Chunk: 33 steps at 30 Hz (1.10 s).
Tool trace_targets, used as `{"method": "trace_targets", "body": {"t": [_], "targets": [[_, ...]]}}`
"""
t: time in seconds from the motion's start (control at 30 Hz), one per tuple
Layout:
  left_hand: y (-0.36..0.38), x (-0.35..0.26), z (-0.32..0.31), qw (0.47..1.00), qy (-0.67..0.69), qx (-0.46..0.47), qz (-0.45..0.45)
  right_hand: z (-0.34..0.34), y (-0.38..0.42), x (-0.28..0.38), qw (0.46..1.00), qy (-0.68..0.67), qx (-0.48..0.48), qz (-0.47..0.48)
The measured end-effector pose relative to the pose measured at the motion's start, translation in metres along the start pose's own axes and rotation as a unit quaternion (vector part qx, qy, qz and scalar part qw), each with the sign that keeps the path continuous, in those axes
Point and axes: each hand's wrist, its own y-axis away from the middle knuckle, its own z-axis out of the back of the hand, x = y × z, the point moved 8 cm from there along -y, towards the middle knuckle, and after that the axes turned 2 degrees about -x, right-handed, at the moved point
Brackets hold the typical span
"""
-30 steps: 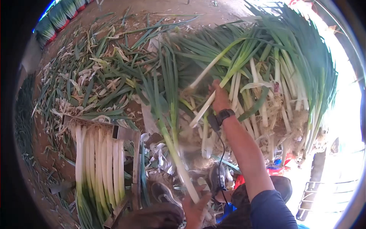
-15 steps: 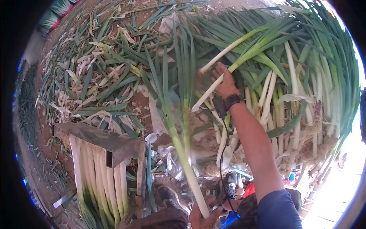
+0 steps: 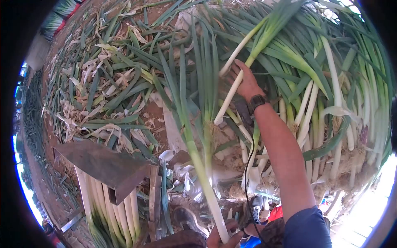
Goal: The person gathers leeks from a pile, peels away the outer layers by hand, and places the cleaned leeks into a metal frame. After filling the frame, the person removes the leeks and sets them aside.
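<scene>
Near the bottom edge, my left hand is closed around the white root end of a long leek. That leek slants up and away, its green leaves over the pile. My right hand, wearing a dark wristband, is reached out over the heap with its fingers around the pale stem of another leek. A further leek stem runs alongside, its white end close to the fingertips. The leaves of both fan out toward the top.
Many unsorted leeks with roots lie to the right. Trimmed leaves cover the ground on the left. At lower left, a metal frame holds a row of white-stemmed leeks. A black cable hangs by my right forearm.
The leek in my right hand has turned steeper, its leafy end swinging up and left. My left hand still grips the same leek. The view has shifted slightly.
</scene>
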Motion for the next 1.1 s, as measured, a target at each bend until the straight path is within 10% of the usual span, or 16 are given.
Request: {"method": "trace_targets", "body": {"t": [0.07, 0.13, 0.43, 0.67, 0.73, 0.8, 0.83, 0.87, 1.0, 1.1], "targets": [[-0.003, -0.001, -0.003, 1.0, -0.003, 0.0, 0.021, 0.001, -0.017, -0.003, 0.998, 0.053, 0.033, 0.021], [-0.007, -0.002, -0.005, 1.0, -0.014, 0.003, 0.028, -0.006, -0.039, 0.001, 0.895, 0.394, 0.114, 0.174], [-0.003, 0.012, -0.008, 0.99, 0.052, -0.058, 0.116, -0.005, -0.03, -0.005, 0.929, 0.339, 0.034, 0.142], [-0.007, -0.005, 0.009, 0.998, -0.015, -0.051, -0.041, -0.019, 0.128, 0.001, 0.961, 0.277, 0.017, -0.022], [-0.01, 0.028, 0.019, 0.994, -0.101, -0.038, -0.022, -0.015, 0.184, -0.018, 0.909, 0.41, 0.076, 0.017], [-0.011, 0.043, 0.02, 0.995, 0.097, -0.021, 0.003, -0.019, 0.264, -0.04, 0.867, 0.482, 0.103, -0.077], [-0.014, 0.02, 0.02, 0.966, -0.189, -0.052, -0.167, -0.024, 0.303, -0.04, 0.82, 0.553, 0.139, -0.044], [-0.012, 0.016, 0.018, 0.966, -0.185, -0.049, -0.173, -0.019, 0.341, -0.051, 0.82, 0.538, 0.159, -0.111], [-0.008, -0.002, -0.001, 1.0, -0.001, -0.017, 0.01, -0.018, 0.433, -0.058, 0.784, 0.576, 0.152, -0.176], [0.012, -0.015, -0.016, 0.975, 0.18, 0.025, 0.126, -0.045, 0.458, -0.062, 0.665, 0.597, 0.415, -0.172]]}}
